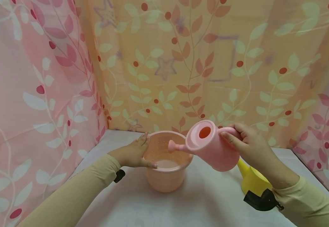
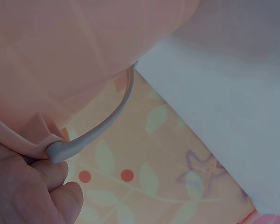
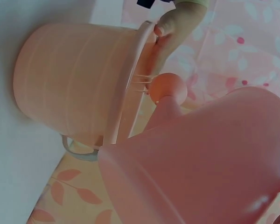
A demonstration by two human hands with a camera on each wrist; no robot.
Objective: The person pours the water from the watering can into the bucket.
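- A pink plastic watering can (image 1: 218, 154) with a rounded body hangs tilted in the air, its round opening facing up and its spout pointing left over the bucket.
- The can's flared pink spray head (image 1: 172, 146) sits above the bucket's mouth; in the right wrist view thin streams of water (image 3: 141, 83) run from it — aimed inside the rim.
- The right hand (image 1: 252, 145) grips the can's handle, thumb laid along the top.
- Below the spout, a round peach-coloured plastic bucket (image 1: 165, 179) stands upright on the white tabletop (image 1: 141, 208).
- The left hand (image 1: 134, 153) holds the bucket's left rim, thumb at the near edge; the left wrist view shows its fingers bent against the rim, next to the joint of a curved grey handle (image 2: 102, 133).
- A yellow plastic vessel with a spout (image 1: 253, 183) stands on the tabletop to the right, partly hidden behind the right forearm.
- Beige sleeves (image 1: 76, 192) cover both arms, with a small black device (image 1: 262, 200) at each wrist.
- Leaf-patterned cloth (image 1: 153, 37) rises behind — yellow-orange at the back, pink at the sides.
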